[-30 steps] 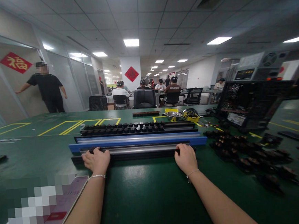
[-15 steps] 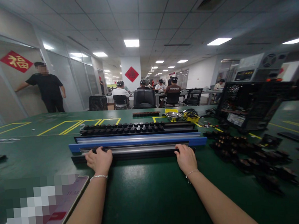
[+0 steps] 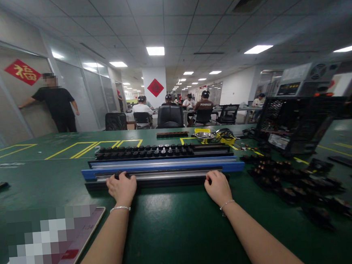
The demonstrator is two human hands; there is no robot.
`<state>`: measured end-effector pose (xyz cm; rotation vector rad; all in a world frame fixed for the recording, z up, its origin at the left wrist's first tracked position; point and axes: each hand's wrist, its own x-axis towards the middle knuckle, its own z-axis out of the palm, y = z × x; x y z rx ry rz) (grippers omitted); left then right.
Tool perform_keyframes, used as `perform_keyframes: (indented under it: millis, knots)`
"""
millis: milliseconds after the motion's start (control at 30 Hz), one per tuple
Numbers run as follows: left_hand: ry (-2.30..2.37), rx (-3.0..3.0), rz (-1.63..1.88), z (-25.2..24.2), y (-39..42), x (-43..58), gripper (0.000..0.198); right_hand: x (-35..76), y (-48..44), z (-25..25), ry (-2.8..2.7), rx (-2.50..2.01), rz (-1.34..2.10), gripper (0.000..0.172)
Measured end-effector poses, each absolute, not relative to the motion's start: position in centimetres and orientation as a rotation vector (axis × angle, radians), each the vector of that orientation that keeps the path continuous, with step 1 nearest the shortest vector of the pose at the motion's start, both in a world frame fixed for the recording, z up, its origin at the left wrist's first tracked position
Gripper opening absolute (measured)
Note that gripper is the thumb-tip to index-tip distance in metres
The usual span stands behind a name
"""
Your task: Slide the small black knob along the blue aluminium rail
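Across the table in front of me lies a long black rail (image 3: 170,182) with a silvery metal strip (image 3: 173,175) along it. Near its left end my left hand (image 3: 122,189) has its fingers curled round a small black part (image 3: 117,175), mostly covered by the fingers. My right hand (image 3: 218,185) is closed over the right end of the same rail, thumb and fingertips together; the fingers hide the exact contact. Just behind, a blue rail (image 3: 235,166) lies parallel. Beyond it stands a row of small black parts with silvery pieces (image 3: 147,151).
A phone (image 3: 78,245) lies at the lower left. Many loose black parts (image 3: 292,179) are heaped on the right, before an open computer case (image 3: 297,118). A metal bowl (image 3: 205,135) sits behind the rails. A person in black (image 3: 59,102) stands at the far left.
My left hand has slid a little to the right along the rail. The right hand stays at the right end, its fingers slightly more drawn in.
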<state>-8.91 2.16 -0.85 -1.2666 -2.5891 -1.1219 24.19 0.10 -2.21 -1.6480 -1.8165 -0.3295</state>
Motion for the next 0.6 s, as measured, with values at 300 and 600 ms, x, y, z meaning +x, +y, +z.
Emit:
perform_keyframes:
  millis: [300, 600]
  knots:
    - [-2.585, -1.263, -1.134, -0.84, 2.19, -8.86, 0.046, 24.31, 0.47, -2.82, -1.807, -1.543, -0.294, 0.026]
    - [-2.554, -1.291, -1.112, -1.08, 2.34, -8.68, 0.045, 24.42, 0.61, -3.08, -1.832, -1.536, -0.254, 0.028]
